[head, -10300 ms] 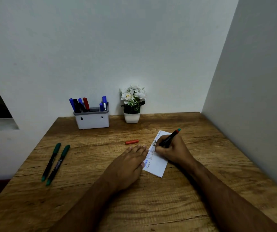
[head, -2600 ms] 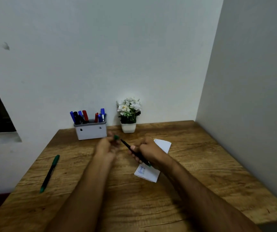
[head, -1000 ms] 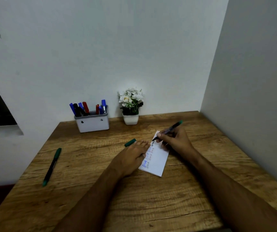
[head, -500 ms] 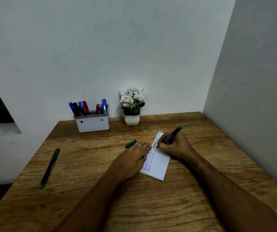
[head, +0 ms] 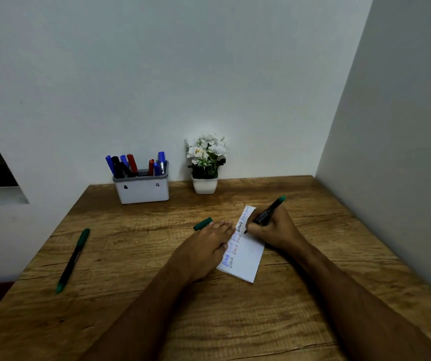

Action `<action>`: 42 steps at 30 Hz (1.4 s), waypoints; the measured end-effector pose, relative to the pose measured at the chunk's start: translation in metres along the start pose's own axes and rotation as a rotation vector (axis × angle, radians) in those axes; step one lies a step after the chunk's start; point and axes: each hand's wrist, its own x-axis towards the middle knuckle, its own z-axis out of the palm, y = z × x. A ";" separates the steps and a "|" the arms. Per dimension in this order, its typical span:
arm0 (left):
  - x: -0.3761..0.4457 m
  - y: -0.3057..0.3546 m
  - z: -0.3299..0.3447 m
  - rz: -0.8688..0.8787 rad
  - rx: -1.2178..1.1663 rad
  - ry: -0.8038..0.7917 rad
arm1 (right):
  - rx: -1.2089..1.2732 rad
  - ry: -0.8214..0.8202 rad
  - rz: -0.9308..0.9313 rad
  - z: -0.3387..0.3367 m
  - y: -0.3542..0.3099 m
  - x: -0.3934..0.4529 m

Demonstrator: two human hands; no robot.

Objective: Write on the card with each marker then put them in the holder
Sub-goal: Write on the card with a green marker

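Head view
Right hand: the right hand [head: 274, 230] has its fingers curled round a green marker [head: 266, 213], uncapped, tip down on the card and tail end tilted up and away past the knuckles
Card: the white card [head: 248, 254] lies on the wooden desk [head: 131, 256] between the two hands, running diagonally away from the person; short words in blue, red and black run along its edge on the left hand's side, and the marker tip meets it just beside the black word near the far end
Left hand: the left hand [head: 206, 246] lies flat with fingers straight and together, fingertips pressing on the card's near-left edge; it has hold of nothing
Cap: a green cap [head: 203, 223] lies on the desk just beyond the left hand's fingertips, touching or almost touching them, I cannot tell which
Second green marker: a capped green marker [head: 73, 260] lies well to the left of the left hand, lengthwise toward the person
Holder: the grey holder [head: 141, 190] stands against the wall, beyond and left of the left hand, with blue, black and red markers [head: 131, 165] upright in it
Plant: a small white pot of white flowers [head: 205, 162] stands beyond both hands, just right of the holder, not touching it
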 end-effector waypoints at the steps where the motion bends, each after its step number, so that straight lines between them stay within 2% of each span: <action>1: 0.000 0.000 0.000 0.001 -0.003 0.004 | 0.008 0.004 -0.003 0.000 0.000 0.000; 42: 0.002 -0.002 0.002 0.010 -0.001 -0.007 | 0.012 0.121 0.050 0.005 0.006 0.005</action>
